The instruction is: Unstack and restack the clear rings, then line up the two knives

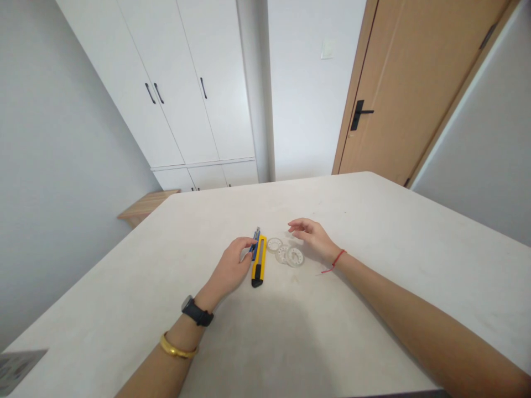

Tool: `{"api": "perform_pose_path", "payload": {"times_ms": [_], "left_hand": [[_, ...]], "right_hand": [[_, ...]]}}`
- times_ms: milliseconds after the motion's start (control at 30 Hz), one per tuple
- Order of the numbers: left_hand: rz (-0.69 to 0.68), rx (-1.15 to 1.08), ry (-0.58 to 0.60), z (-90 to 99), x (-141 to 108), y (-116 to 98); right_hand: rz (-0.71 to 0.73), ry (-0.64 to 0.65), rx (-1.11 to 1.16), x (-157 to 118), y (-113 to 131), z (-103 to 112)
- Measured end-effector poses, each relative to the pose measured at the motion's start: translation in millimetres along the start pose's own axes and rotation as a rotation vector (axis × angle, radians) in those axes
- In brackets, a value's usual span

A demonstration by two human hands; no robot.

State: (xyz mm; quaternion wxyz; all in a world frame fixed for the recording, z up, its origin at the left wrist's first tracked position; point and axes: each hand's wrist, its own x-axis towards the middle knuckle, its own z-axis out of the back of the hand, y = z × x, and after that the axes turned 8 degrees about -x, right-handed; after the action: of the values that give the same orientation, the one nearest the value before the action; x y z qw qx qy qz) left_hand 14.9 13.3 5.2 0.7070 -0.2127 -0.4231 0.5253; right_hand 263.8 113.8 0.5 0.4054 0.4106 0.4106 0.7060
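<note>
On the pale tabletop, my left hand (233,265) has its thumb and fingertips on a slim blue tool with a metal tip (256,239), possibly a cutter knife; the hand partly covers it. Right beside that tool lies a yellow utility knife (260,260) with a black end towards me. A few clear, flat plastic rings (295,256) lie to the right of the knife, two of them overlapping. My right hand (310,232) hovers just beyond and to the right of the rings, fingers loosely apart and holding nothing.
The large white table (357,309) stretches out on all sides of my hands. Beyond its far edge stand white cabinets (199,121) and a wooden door (398,94). A low wooden surface (147,204) shows at the left. A grey patterned item (20,367) sits at the lower left corner.
</note>
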Motion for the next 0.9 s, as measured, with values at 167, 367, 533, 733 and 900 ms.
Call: {"api": "perform_pose_path", "payload": {"times_ms": [167, 367, 533, 733, 900], "left_hand": [[0.022, 0.106, 0.055, 1.3, -2, -2], [0.085, -0.112, -0.114, 0.1, -1, -9], [0.221, -0.469, -0.324, 1.0, 5, -12], [0.217, -0.528, -0.367, 1.7, 6, -12], [0.263, -0.557, -0.384, 1.2, 6, -10]], "right_hand": [[-0.066, -0.076, 0.051, 2, -1, 4], [-0.08, -0.163, 0.073, 2, 6, 10], [-0.093, -0.19, 0.093, 5, 10, 18], [-0.048, -0.135, 0.013, -4, 12, 26], [-0.038, 0.052, -0.147, -34, 10, 10]]}}
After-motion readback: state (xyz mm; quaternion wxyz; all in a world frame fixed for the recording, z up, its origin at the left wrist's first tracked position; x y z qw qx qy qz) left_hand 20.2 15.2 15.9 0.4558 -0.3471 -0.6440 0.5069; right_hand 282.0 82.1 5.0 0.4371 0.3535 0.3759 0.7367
